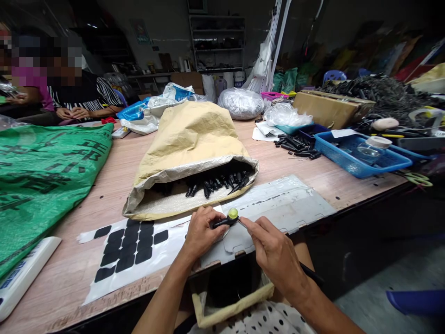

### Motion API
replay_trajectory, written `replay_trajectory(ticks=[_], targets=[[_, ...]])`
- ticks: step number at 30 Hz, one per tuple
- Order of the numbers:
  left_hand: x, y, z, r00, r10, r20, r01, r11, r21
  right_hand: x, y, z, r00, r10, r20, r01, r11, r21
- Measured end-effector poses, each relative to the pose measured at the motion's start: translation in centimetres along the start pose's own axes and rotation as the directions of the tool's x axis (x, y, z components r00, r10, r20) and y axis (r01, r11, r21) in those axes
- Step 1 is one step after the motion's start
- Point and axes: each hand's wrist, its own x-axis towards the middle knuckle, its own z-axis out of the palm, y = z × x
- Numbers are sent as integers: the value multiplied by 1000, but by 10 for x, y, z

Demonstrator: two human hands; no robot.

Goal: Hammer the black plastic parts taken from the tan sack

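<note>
Black part (222,222) with a yellow-green knob (232,213) on its end sits pinched in the closed fingers of the left hand (201,232), just above the near edge of the table (114,185). The right hand (274,250) meets it from the other side, thumb and forefinger closed on a thin tool (243,221) whose tip touches the knob. A grey sheet (285,204) lies under both hands, and beside it on the left is a white sheet (167,250) carrying black pads (128,246). Just beyond the fingers a paper sack (187,139) gapes toward the person, with more parts (215,183) inside. A green bag (41,176) lies far left and a blue tray (365,171) far right. Nothing covers the part but the gripping fingers. Its long axis runs left to right, rising slightly, with the knob end pointing right.
</note>
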Motion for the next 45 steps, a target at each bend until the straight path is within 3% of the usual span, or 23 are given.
replay_trajectory(ticks=[5, 10, 13, 16, 21, 45], targets=[[-1, 3, -1, 1000, 4, 14, -4, 1000, 27, 11, 22, -14, 987, 68, -146, -71, 997, -17], [-2, 5, -3, 1000, 2, 18, -3, 999, 53, 41, 83, -32, 938, 244, -247, -305, 919, -249], [-2, 6, -4, 1000, -1, 21, -1, 998, 69, 57, 119, -29, 905, 335, -261, -414, 836, -361], [-1, 7, -4, 1000, 2, 31, -4, 997, 81, 63, 139, -19, 908, 333, -254, -416, 789, -452], [-1, 5, -3, 999, 17, 41, -20, 996, 89, 61, 144, -8, 908, 306, -287, -413, 778, -474], [-2, 5, -4, 999, 18, 38, -21, 996, 88, 59, 144, -8, 908, 290, -302, -407, 778, -478]])
